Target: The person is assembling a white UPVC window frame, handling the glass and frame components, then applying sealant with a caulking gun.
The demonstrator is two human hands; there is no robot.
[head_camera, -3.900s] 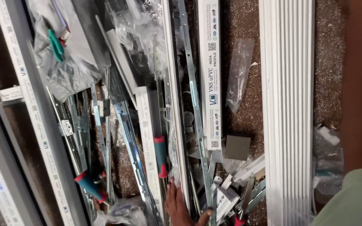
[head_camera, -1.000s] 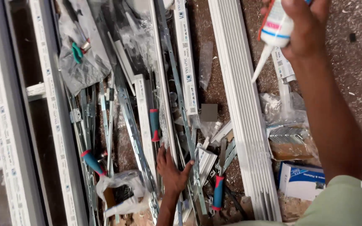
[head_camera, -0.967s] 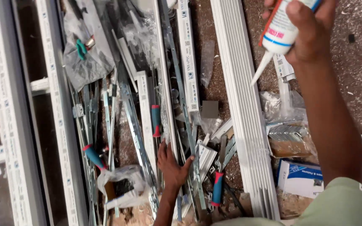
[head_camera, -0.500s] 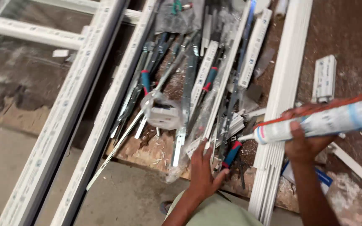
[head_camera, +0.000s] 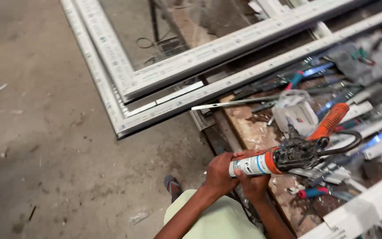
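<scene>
Both my hands grip a white sealant cartridge (head_camera: 254, 163) that sits in an orange caulking gun (head_camera: 308, 148) with an orange handle and a black trigger. My left hand (head_camera: 219, 173) wraps the cartridge's front end; its nozzle is hidden. My right hand (head_camera: 254, 185) holds the cartridge from below, close to the gun's frame. The gun hangs over the edge of a wooden bench (head_camera: 248, 128) littered with metal window fittings.
White window frames (head_camera: 164, 84) lie stacked on the concrete floor (head_camera: 45, 146) to the upper left. A clear plastic bag (head_camera: 295, 113), screwdrivers with red and blue handles (head_camera: 315, 192) and white profile strips (head_camera: 368, 201) lie on the bench. My sandalled foot (head_camera: 172, 185) stands below.
The view swung toward the floor and the frames. The cartridge, held loose in my right hand before, now sits in the caulking gun, and my left hand has left the bench and gripped it.
</scene>
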